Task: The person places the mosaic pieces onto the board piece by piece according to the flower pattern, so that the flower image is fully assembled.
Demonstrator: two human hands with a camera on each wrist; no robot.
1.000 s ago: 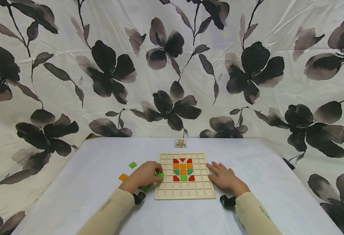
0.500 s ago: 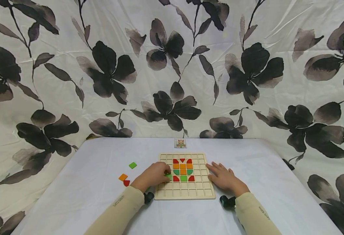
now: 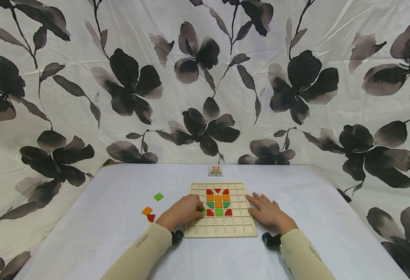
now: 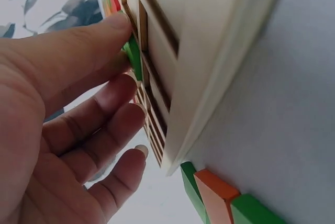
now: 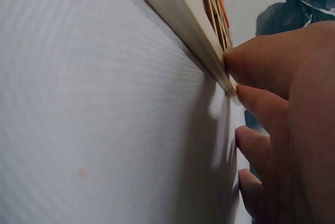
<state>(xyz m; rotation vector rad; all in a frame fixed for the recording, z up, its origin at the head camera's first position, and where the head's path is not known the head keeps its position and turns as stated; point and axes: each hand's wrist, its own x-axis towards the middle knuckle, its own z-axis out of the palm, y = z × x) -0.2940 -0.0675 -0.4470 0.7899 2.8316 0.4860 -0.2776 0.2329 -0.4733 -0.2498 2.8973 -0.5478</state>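
Left hand (image 3: 183, 210) has thumb and fingertip pinched on a thin green piece (image 4: 134, 59). It's at the left side of the coloured pattern in the middle of the frame, just beside a red piece; can't tell if it's fully seated in a square. Right hand (image 3: 267, 212) has its fingers pretty much straight, tips touching the right edge of the square pale wooden grid board (image 3: 239, 230).

The board sits a bit below centre frame, with red, orange and green flat pieces (image 3: 218, 204) laid out in its squares. Both arms come up from the bottom in pale khaki sleeves (image 3: 135, 249), with a black device (image 3: 271, 240) at each wrist.

Left of the board there's a loose green square (image 3: 158, 196), an orange square (image 3: 147, 211) and a red piece (image 3: 151, 218). The left wrist view also shows green and orange blocks (image 4: 215, 192) near the board's corner.

The desk (image 3: 103, 225) has a smooth white covering, and a little patterned card (image 3: 215, 170) lies at its far edge. Behind it all, white fabric with big black-grey flowers (image 3: 205, 132) fills the upper frame and both sides, slightly creased and shiny upper right.
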